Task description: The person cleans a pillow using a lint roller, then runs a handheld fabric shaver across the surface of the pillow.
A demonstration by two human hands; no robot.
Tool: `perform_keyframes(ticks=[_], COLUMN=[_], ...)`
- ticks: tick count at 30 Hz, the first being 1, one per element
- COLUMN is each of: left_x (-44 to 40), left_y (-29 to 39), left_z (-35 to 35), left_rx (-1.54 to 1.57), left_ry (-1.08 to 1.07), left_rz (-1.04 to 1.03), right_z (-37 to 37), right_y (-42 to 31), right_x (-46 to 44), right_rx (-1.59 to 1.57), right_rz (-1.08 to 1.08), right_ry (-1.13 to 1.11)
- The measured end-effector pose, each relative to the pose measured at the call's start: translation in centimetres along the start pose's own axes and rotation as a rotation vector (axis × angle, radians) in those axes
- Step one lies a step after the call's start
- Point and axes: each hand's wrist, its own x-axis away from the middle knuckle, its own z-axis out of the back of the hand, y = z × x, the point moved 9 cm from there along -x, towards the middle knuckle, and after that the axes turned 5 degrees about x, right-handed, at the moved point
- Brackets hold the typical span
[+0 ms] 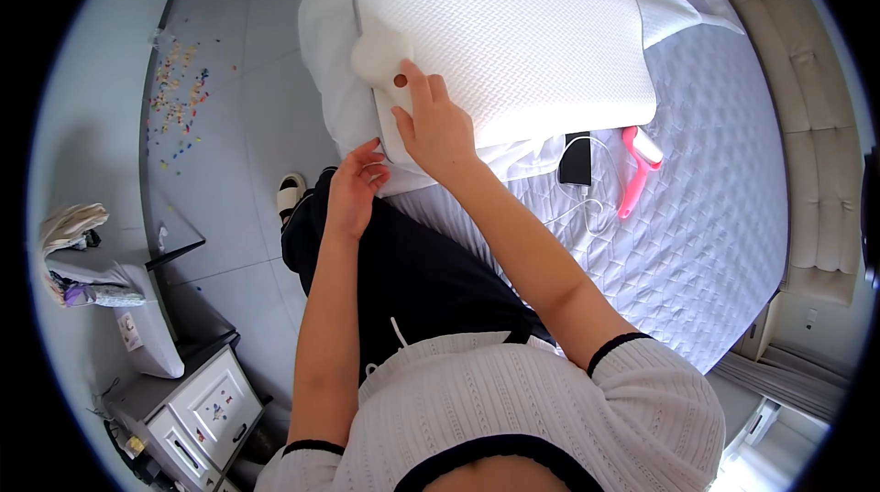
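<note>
A white pillow [522,43] with a textured cover lies on the bed. At its left end is a smooth, cream-white rounded piece [378,54], with a small brown round spot beside my fingertip. My right hand [435,125] rests over this end, index finger stretched out and touching near the cream piece, thumb held apart. Close to the pillow's lower left corner is my left hand [356,188], its fingers loosely bent and spread. I cannot make out anything gripped in either hand.
On the grey quilted bed [697,235] lie a black phone [576,160] with a white cable and a pink-handled lint roller [634,179]. Small colourful pieces [179,93] are scattered on the floor at left. A white cabinet [215,405] stands lower left.
</note>
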Motion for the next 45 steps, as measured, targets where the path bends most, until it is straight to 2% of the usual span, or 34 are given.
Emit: perform_keyframes(ticks=[2,4,6,8,9,11,12,14,15,20,22,24,25,27,30,31,34,37,38,41,45], left_x=[-0.1,0.1,-0.3,-0.4,-0.6,-0.2,-0.7,-2.1,-3.3,-4.2,-3.8,-3.9,-4.2,-4.9,-4.5,-4.4,-4.3,-4.4,-4.4,-4.4,-4.5], left_y=[-0.1,0.8,1.9,4.7,5.3,8.2,8.1,6.1,4.6,2.7,2.5,2.5,2.3,1.7,1.9,2.0,1.9,1.9,1.9,1.8,1.7], left_z=[0.3,-0.2,-1.5,-3.3,-4.6,-12.2,-13.2,-15.7,-14.6,-12.8,-12.5,-12.7,-12.5,-12.0,-12.4,-12.4,-12.3,-12.2,-12.3,-12.2,-12.2], left_rx=[0.002,-0.083,-0.166,-0.485,-0.482,-1.401,-1.399,-1.800,-1.842,-1.819,-1.814,-1.864,-1.868,-1.988,-1.987,-1.987,-1.900,-1.887,-1.887,-1.889,-1.905], left_ry=[0.019,0.030,0.040,0.223,0.226,0.034,0.037,-0.052,-0.065,0.009,0.036,0.034,0.032,0.085,0.082,0.081,0.045,0.050,0.052,0.059,0.062], left_rz=[-0.003,-0.045,-0.092,-0.299,-0.299,-0.781,-0.783,-0.743,-0.680,-0.652,-0.659,-0.673,-0.671,-0.603,-0.624,-0.624,-0.601,-0.605,-0.616,-0.626,-0.611], right_z=[0.0,1.4,3.6,6.0,7.4,9.7,10.5,10.6,10.3,5.9,3.4,0.6,-0.2,-1.2,-1.2,-0.8,3.6,7.7,8.4,10.0,8.1], right_y=[0.4,3.6,7.4,11.4,12.7,14.6,15.3,15.5,15.2,10.4,7.4,4.7,3.9,1.2,1.7,2.5,8.3,12.9,14.6,16.3,14.1], right_x=[-0.7,-1.5,-1.8,-1.6,-1.2,-0.7,-0.5,-0.3,-0.3,-1.6,-2.5,-3.1,-3.1,-3.3,-3.5,-3.6,-3.7,-3.6,-3.4,-3.1,-3.6], right_rx=[0.010,0.058,0.058,0.080,0.141,0.200,0.198,0.225,0.212,0.121,-0.016,0.003,-0.001,-0.018,0.010,0.010,0.064,0.168,0.190,0.167,0.152], right_rz=[0.005,-0.131,-0.230,-0.245,-0.246,-0.239,-0.235,-0.239,-0.234,-0.219,-0.241,-0.212,-0.214,-0.018,-0.022,-0.022,-0.174,-0.207,-0.305,-0.272,-0.299], right_ry=[-0.021,0.009,0.115,0.259,0.322,0.423,0.460,0.459,0.467,0.358,0.184,0.030,0.030,0.008,0.002,0.002,0.193,0.431,0.407,0.517,0.464])
